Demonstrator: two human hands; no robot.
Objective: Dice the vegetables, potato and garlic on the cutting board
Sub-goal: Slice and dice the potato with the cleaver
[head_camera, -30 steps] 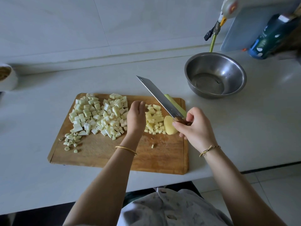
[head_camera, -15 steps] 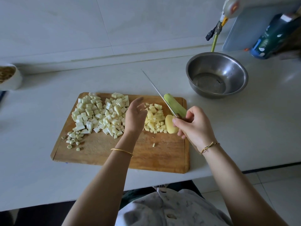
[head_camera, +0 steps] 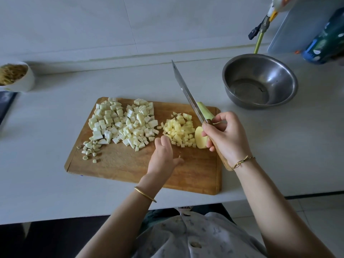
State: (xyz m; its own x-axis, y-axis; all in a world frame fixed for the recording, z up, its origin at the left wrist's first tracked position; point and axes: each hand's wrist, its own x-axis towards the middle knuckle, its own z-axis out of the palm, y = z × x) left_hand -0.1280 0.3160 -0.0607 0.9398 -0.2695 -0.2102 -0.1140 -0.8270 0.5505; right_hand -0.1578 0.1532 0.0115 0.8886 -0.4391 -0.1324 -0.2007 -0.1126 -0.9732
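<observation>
The knife handle [head_camera: 222,159] is largely covered by the gripping right hand [head_camera: 227,135]. The green stalk [head_camera: 204,110] is partly concealed behind the blade [head_camera: 184,90] and that hand, and one side of the halved potato [head_camera: 199,139] is masked by the fingers. The fingertips of the left hand [head_camera: 162,157] are turned under, so contact with the diced potato [head_camera: 178,131] cannot be determined. A fragment [head_camera: 179,156] beside the thumb is too small to be identified. The white bowl [head_camera: 26,83] is cut off by the left edge, the blue bottle [head_camera: 327,43] by the right.
</observation>
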